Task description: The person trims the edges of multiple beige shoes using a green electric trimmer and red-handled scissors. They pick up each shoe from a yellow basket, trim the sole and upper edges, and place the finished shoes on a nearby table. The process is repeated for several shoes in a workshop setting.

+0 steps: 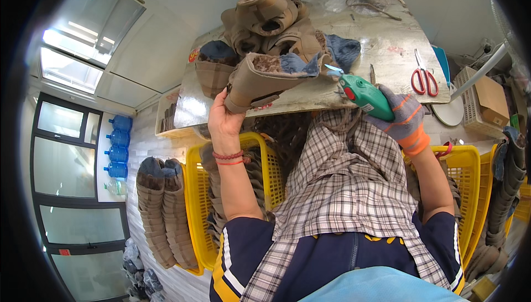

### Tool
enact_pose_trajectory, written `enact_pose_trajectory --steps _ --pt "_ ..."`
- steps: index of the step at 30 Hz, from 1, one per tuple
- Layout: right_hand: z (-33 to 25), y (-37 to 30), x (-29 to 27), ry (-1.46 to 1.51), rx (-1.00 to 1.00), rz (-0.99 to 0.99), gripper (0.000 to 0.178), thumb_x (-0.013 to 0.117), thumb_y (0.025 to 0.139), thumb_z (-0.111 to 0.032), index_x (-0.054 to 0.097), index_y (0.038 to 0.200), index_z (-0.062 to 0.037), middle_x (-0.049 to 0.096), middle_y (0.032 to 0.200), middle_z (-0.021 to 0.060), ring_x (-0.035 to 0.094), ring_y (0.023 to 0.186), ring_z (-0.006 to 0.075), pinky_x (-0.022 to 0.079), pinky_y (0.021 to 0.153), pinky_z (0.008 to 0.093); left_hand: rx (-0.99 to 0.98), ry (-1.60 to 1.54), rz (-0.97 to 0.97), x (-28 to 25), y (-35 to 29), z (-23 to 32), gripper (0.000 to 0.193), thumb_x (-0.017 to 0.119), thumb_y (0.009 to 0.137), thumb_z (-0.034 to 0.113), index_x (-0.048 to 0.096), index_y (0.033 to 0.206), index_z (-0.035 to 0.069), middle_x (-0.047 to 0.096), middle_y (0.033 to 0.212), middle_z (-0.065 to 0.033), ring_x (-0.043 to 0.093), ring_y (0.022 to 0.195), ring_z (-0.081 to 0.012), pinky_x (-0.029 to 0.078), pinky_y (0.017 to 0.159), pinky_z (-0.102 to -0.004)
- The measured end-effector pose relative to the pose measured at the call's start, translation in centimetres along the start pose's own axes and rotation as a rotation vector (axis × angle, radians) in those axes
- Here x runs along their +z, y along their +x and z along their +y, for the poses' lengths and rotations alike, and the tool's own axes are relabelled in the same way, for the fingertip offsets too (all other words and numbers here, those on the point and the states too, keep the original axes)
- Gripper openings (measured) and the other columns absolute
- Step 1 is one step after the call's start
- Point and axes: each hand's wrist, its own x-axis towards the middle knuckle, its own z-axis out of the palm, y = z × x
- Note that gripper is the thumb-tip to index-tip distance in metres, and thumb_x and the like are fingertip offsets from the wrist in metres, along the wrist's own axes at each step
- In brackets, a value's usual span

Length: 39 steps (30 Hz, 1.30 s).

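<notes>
My bare left hand (225,117) is closed round the lower left side of a brown boot upper (257,87), lifted at the table's front edge. Brown fleece and blue lining show at its opening. In my gloved right hand (402,117) is a green handheld electric cutter (369,97) with a red button. Its pale tip points left, just to the right of the upper's blue lining; whether they touch I cannot tell. Behind the held upper lies a heap of similar brown uppers (271,14), and another upper (214,75) stands at the left with its blue lining showing.
The worn table (387,42) carries red-handled scissors (423,75) at the right. Yellow baskets (193,191) of uppers stand on both sides of my lap. Stacked uppers (160,208) are at the left, blue water jugs (117,139) by the wall, and a cardboard box (491,100) at the right.
</notes>
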Motion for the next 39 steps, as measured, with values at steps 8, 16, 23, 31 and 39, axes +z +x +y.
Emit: enact_pose_trajectory --steps 8,16,23,31,39 --pt "0.4 -0.9 -0.1 -0.09 -0.128 -0.006 0.073 0.083 0.06 -0.04 0.058 0.115 0.0008 0.055 0.066 0.0061 0.054 0.056 0.0221 0.044 0.057 0.0331 -0.168 -0.081 -0.12 0.4 -0.7 -1.2 0.031 0.043 0.094 0.007 0.046 0.122 -0.007 0.055 0.123 -0.0206 0.055 0.113 -0.0323 0.048 0.097 -0.0446" --pt "-0.4 -1.1 -0.3 -0.075 -0.117 -0.037 0.072 0.083 0.059 -0.04 0.059 0.114 -0.0008 0.053 0.062 0.006 0.053 0.053 0.0224 0.043 0.055 0.0341 -0.212 -0.055 -0.153 0.1 -0.6 -2.6 0.032 0.043 0.094 0.009 0.046 0.122 -0.007 0.055 0.123 -0.0208 0.055 0.114 -0.0325 0.046 0.098 -0.0449" --pt "-1.3 -0.7 -0.1 0.104 -0.097 0.009 0.07 0.085 0.058 -0.038 0.059 0.114 -0.0042 0.054 0.062 0.0059 0.054 0.053 0.0236 0.044 0.054 0.0346 -0.201 -0.048 -0.193 0.9 -1.8 -3.9 0.033 0.042 0.095 0.01 0.046 0.123 -0.007 0.055 0.124 -0.0205 0.054 0.114 -0.0317 0.045 0.098 -0.0442" --pt "-2.3 -0.5 -0.5 0.15 -0.094 -0.018 0.07 0.085 0.057 -0.036 0.059 0.113 -0.0048 0.057 0.065 0.0062 0.055 0.056 0.0236 0.044 0.053 0.0342 -0.086 0.003 -0.227 2.4 -4.1 -6.0 0.038 0.044 0.093 0.009 0.044 0.128 -0.004 0.05 0.131 -0.0194 0.048 0.122 -0.0311 0.039 0.104 -0.0467" --pt "-4.7 -0.4 -1.3 0.383 0.168 -0.146 0.063 0.085 0.06 -0.035 0.062 0.109 -0.0044 0.065 0.078 0.0117 0.063 0.067 0.0287 0.05 0.062 0.0347 0.105 0.106 -0.348 2.8 -5.5 -8.9 0.05 0.049 0.085 0.003 0.042 0.134 0.001 0.047 0.136 -0.0132 0.041 0.129 -0.0295 0.027 0.11 -0.0508"
